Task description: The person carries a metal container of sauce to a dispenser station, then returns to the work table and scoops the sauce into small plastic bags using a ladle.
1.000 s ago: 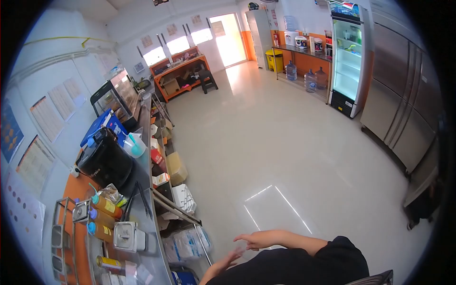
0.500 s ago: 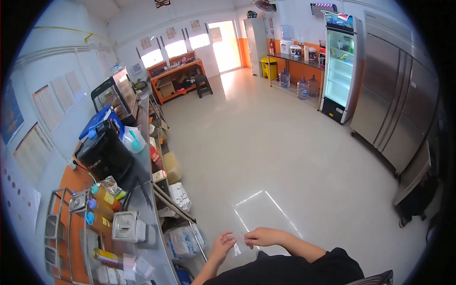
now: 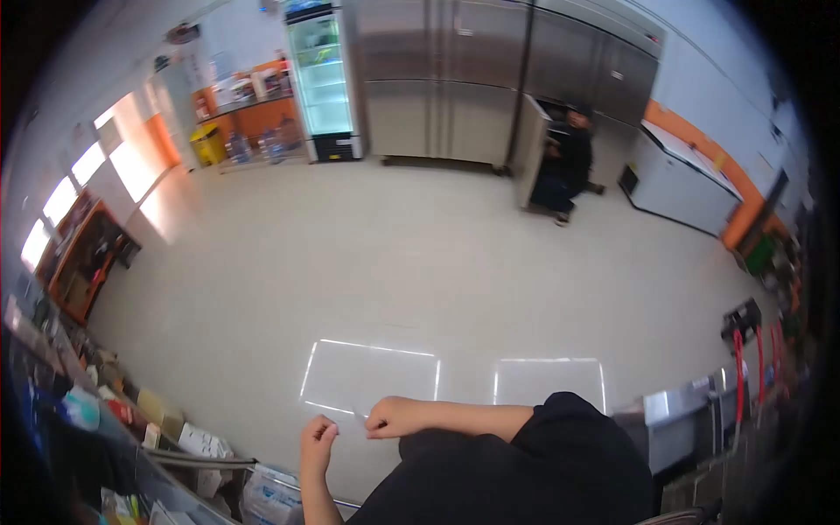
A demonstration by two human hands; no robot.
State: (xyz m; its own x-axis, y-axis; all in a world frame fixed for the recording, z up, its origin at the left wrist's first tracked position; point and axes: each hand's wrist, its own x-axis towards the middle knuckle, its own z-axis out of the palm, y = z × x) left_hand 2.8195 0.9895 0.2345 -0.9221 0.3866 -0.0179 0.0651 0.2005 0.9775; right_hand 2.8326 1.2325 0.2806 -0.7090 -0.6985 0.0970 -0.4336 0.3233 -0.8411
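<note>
My left hand (image 3: 320, 430) is raised at the lower middle, its fingers curled in together. Close to its right, a small gap away, my right hand (image 3: 385, 418) is also closed, knuckles toward the left. Something thin and clear seems to show between the two hands, but it is too faint to make out. Both hands are above the pale floor (image 3: 394, 271), in front of my dark shirt. Below and left of them lies a clear plastic bag (image 3: 269, 497) beside a metal rail.
A person (image 3: 567, 162) crouches by an open-fronted steel unit (image 3: 529, 153). Steel fridges (image 3: 437, 87) and a lit glass-door fridge (image 3: 319, 83) line the far wall. A white chest freezer (image 3: 678, 182) stands right; metal equipment (image 3: 678, 429) is close at lower right.
The view has swung right, bringing the crouching person and chest freezer into sight. My left fingers, spread before, have curled in, and my right hand has closed from a pointing shape.
</note>
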